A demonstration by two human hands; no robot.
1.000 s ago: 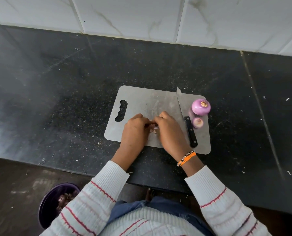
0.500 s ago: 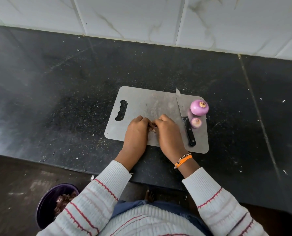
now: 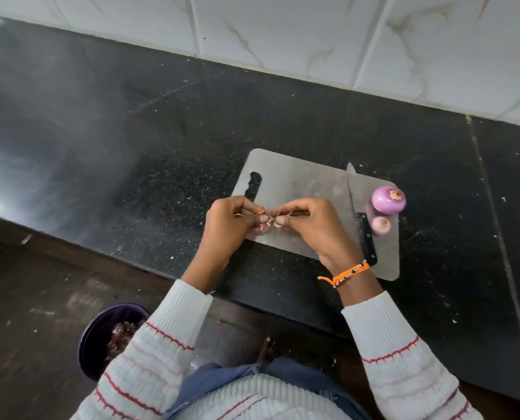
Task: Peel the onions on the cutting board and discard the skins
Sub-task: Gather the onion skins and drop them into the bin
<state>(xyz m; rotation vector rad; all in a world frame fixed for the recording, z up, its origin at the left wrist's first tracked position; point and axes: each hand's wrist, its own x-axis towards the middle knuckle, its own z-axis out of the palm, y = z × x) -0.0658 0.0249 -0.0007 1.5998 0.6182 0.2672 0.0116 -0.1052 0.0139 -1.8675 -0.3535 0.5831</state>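
Both hands pinch skins (image 3: 269,216) over the cutting board's (image 3: 298,183) near edge, left hand (image 3: 231,224) and right hand (image 3: 316,225) fingertip to fingertip; purple bin (image 3: 101,334) sits on the floor down-left, left hand nearer.

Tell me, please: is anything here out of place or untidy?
Mostly small mess: pale flecks lie scattered over the black counter around the cutting board. The knife lies on the board, its handle near the right hand. Nothing looks broken or spilled.
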